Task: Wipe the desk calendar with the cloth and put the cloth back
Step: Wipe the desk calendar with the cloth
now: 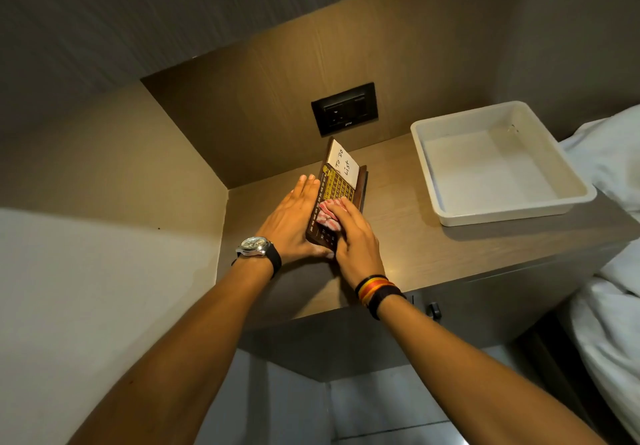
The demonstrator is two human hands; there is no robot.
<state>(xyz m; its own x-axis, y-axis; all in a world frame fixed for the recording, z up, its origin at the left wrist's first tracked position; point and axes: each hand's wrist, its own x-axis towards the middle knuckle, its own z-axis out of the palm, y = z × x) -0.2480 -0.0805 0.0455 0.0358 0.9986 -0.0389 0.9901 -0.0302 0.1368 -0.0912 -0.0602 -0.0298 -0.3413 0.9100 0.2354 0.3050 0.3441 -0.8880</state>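
Note:
A dark wooden desk calendar point(337, 183) with yellow date tiles and a white "To Do List" note stands tilted on the brown bedside counter point(408, 236). My left hand point(294, 219) lies flat against its left side, fingers stretched, thumb under its near edge, steadying it. My right hand point(353, 236) presses a bunched red-and-white checked cloth point(327, 214) onto the calendar's face, at its lower half. The calendar's near bottom corner is hidden under my hands.
A white plastic tray point(433, 153) sits on the counter to the right. A black socket plate point(344, 108) is on the back wall. White bedding point(613, 174) lies at the far right. Walls close in on the left and behind.

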